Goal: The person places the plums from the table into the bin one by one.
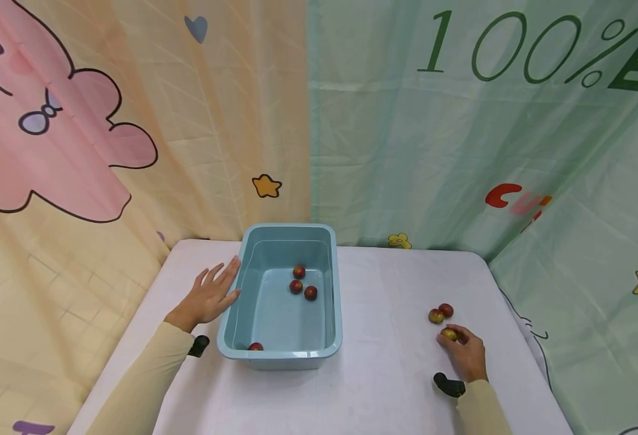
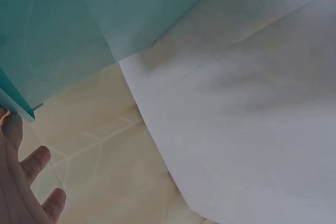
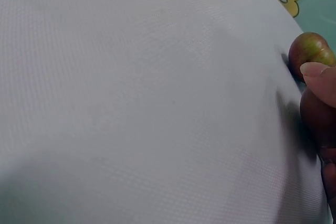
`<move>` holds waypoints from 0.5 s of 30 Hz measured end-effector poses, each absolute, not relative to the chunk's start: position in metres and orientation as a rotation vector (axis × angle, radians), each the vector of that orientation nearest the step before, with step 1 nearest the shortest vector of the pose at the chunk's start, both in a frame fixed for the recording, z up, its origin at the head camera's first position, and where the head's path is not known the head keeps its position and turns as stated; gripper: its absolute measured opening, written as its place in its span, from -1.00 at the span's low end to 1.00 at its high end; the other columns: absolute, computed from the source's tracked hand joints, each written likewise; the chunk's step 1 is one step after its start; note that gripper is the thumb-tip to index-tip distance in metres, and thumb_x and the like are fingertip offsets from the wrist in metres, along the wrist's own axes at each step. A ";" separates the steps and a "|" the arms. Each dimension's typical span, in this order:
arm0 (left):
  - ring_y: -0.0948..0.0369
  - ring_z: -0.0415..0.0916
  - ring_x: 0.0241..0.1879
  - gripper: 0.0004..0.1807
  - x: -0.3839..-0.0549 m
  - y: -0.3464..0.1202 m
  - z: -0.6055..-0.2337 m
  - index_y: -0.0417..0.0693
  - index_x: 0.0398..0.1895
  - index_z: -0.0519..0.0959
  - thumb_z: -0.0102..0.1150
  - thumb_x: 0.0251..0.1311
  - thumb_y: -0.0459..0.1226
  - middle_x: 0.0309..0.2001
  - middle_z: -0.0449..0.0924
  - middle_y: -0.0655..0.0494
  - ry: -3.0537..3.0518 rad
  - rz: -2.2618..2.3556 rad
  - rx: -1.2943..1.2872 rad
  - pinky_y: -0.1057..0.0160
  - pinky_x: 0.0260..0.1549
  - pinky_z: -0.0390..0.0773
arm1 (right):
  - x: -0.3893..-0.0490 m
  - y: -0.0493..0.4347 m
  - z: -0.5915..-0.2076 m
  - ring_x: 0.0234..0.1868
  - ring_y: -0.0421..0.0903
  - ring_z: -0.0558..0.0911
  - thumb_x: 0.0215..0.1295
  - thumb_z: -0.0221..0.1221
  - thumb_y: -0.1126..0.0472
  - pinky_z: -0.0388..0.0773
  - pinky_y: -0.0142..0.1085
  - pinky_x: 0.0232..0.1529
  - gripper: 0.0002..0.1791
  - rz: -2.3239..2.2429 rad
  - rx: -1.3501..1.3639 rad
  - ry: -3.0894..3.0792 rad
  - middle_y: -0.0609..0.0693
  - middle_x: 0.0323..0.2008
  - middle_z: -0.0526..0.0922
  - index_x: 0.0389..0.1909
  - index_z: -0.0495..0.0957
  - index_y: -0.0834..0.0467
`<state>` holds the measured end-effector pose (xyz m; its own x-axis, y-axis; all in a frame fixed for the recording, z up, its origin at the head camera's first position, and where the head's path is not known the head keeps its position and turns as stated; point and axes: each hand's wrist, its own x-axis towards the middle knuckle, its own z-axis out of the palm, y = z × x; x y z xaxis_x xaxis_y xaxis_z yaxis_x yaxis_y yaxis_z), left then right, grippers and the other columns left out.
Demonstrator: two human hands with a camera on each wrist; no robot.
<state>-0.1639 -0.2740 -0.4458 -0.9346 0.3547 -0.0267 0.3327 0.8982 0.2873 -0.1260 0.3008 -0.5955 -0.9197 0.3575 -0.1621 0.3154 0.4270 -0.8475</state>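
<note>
My left hand [image 1: 207, 297] lies with its fingers spread against the left rim of a light blue plastic bin [image 1: 334, 314]. In the left wrist view, some fingers [image 2: 37, 162] show beside the bin's wall [image 2: 63, 30]. To the right, my right hand [image 1: 467, 353] pinches a yellowish-red plum [image 1: 449, 334] between thumb and fingers. Just beyond it, a yellow-red plum [image 1: 435, 316] and a redder plum [image 1: 446, 310] touch on the table. Inside the bin, three plums cluster right of centre, one being a dark red plum [image 1: 310, 293]; another plum [image 1: 255, 347] is partly hidden behind the front rim.
A white cloth covers the table [image 1: 384, 362]. Printed curtains [image 1: 373, 151] hang along its back and sides. A thin dark cable [image 1: 541, 353] runs past the right table edge. Black wrist devices [image 1: 449, 385] sit on both wrists.
</note>
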 end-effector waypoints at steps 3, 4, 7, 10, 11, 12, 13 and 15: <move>-0.26 -0.18 0.44 -0.24 -0.164 -0.274 -0.445 -0.26 0.51 -0.15 -0.23 0.42 -0.04 0.52 -0.15 -0.19 2.983 0.435 0.538 -0.31 0.31 -0.32 | -0.126 0.298 -0.593 0.17 0.12 0.38 0.21 0.32 0.13 0.29 -0.02 0.19 -0.47 1.534 -0.590 -2.649 0.29 0.15 0.47 0.14 0.48 0.31; -0.26 -0.19 0.44 -0.24 -0.164 -0.274 -0.445 -0.26 0.51 -0.14 -0.23 0.42 -0.04 0.52 -0.15 -0.19 2.984 0.435 0.538 -0.32 0.31 -0.32 | -0.127 0.297 -0.593 0.15 0.11 0.38 0.20 0.32 0.11 0.30 -0.05 0.16 -0.46 1.527 -0.582 -2.660 0.29 0.14 0.47 0.13 0.49 0.31; -0.26 -0.19 0.44 -0.24 -0.164 -0.274 -0.445 -0.25 0.51 -0.15 -0.23 0.42 -0.04 0.52 -0.15 -0.19 2.983 0.441 0.542 -0.32 0.30 -0.32 | -0.128 0.292 -0.591 0.05 0.03 0.41 0.18 0.34 0.07 0.34 -0.23 0.03 -0.46 1.493 -0.562 -2.693 0.24 0.08 0.53 0.11 0.52 0.28; -0.26 -0.19 0.44 -0.25 -0.164 -0.275 -0.445 -0.26 0.51 -0.14 -0.23 0.42 -0.04 0.52 -0.15 -0.18 2.986 0.435 0.543 -0.32 0.30 -0.30 | -0.131 0.287 -0.591 -0.06 -0.04 0.44 0.17 0.35 0.07 0.34 -0.42 -0.15 -0.46 1.471 -0.532 -2.706 0.20 -0.01 0.58 0.10 0.54 0.28; -0.26 -0.18 0.44 -0.25 -0.164 -0.275 -0.445 -0.26 0.51 -0.14 -0.23 0.42 -0.04 0.52 -0.14 -0.18 2.986 0.435 0.543 -0.32 0.30 -0.30 | -0.132 0.285 -0.590 -0.08 -0.06 0.45 0.17 0.35 0.08 0.35 -0.47 -0.19 -0.47 1.470 -0.520 -2.709 0.20 -0.03 0.59 0.09 0.54 0.28; -0.26 -0.18 0.44 -0.25 -0.164 -0.275 -0.445 -0.26 0.50 -0.13 -0.23 0.42 -0.04 0.52 -0.14 -0.18 2.987 0.433 0.542 -0.32 0.30 -0.29 | -0.133 0.283 -0.590 -0.10 -0.07 0.46 0.17 0.35 0.09 0.35 -0.51 -0.23 -0.47 1.476 -0.507 -2.707 0.20 -0.03 0.59 0.09 0.54 0.30; -0.26 -0.17 0.43 -0.25 -0.164 -0.275 -0.445 -0.27 0.50 -0.13 -0.23 0.42 -0.04 0.51 -0.14 -0.19 2.989 0.431 0.542 -0.32 0.30 -0.29 | -0.134 0.281 -0.591 -0.11 -0.07 0.48 0.16 0.35 0.10 0.36 -0.54 -0.25 -0.47 1.484 -0.493 -2.702 0.22 -0.04 0.59 0.09 0.54 0.31; -0.26 -0.17 0.43 -0.25 -0.163 -0.275 -0.445 -0.27 0.50 -0.13 -0.23 0.42 -0.04 0.51 -0.13 -0.19 2.990 0.427 0.542 -0.33 0.30 -0.29 | -0.137 0.277 -0.590 -0.12 -0.08 0.50 0.15 0.36 0.12 0.38 -0.56 -0.26 -0.47 1.508 -0.473 -2.689 0.25 -0.02 0.59 0.09 0.55 0.32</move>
<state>-0.1631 -0.2746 -0.4451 -0.9351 0.3537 -0.0216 0.3335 0.8990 0.2838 -0.1372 0.2766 -0.5904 -0.9537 0.2726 -0.1273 0.2507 0.4865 -0.8369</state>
